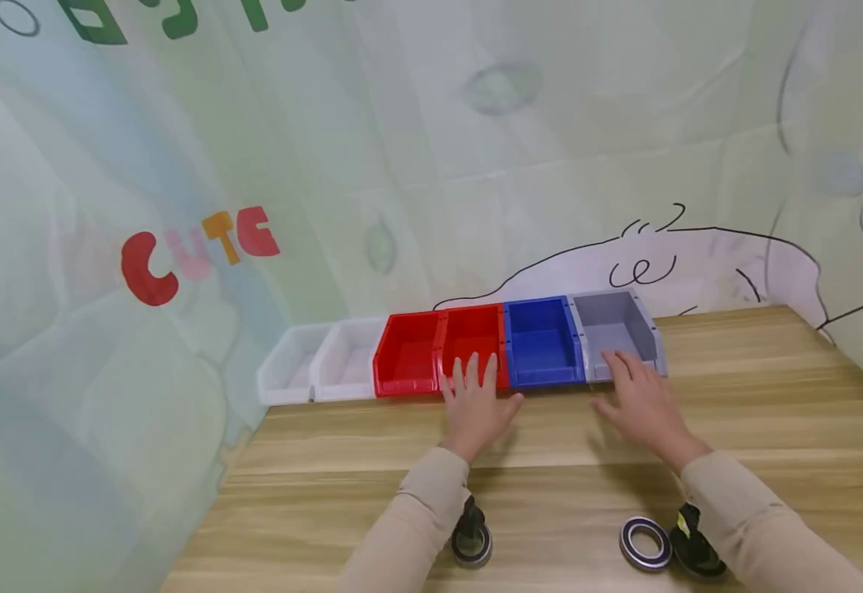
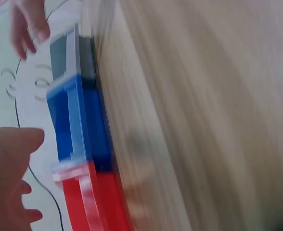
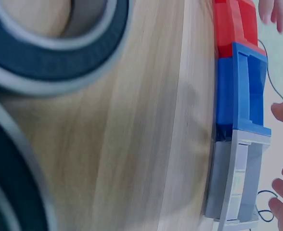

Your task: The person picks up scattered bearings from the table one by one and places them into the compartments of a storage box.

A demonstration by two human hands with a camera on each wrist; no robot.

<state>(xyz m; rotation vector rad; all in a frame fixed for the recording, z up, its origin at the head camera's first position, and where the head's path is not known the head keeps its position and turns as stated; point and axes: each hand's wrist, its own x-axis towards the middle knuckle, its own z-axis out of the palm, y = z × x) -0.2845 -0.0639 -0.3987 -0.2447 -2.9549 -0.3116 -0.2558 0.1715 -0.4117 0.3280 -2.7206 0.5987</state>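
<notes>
My left hand (image 1: pixel 472 412) hovers before the red bins with its fingers spread, holding nothing. My right hand (image 1: pixel 642 408) is by the front of the grey bin (image 1: pixel 613 336), fingers loosely extended and nothing in them; contact with the bin cannot be told. Between them stands a blue bin (image 1: pixel 544 346). One metal bearing (image 1: pixel 627 539) lies flat near my right forearm. Another bearing (image 1: pixel 474 562) lies by my left sleeve, partly hidden by a black wrist device (image 1: pixel 470 520). In the right wrist view a bearing (image 3: pixel 59 72) looms close, with a second dark round edge (image 3: pixel 23 159) below it.
A row of open bins lines the table's back edge: white bins (image 1: pixel 294 362) at the left, then red bins (image 1: pixel 409 350), blue and grey. The wooden table (image 1: pixel 328 486) extends toward me. A printed curtain (image 1: pixel 313 165) hangs behind.
</notes>
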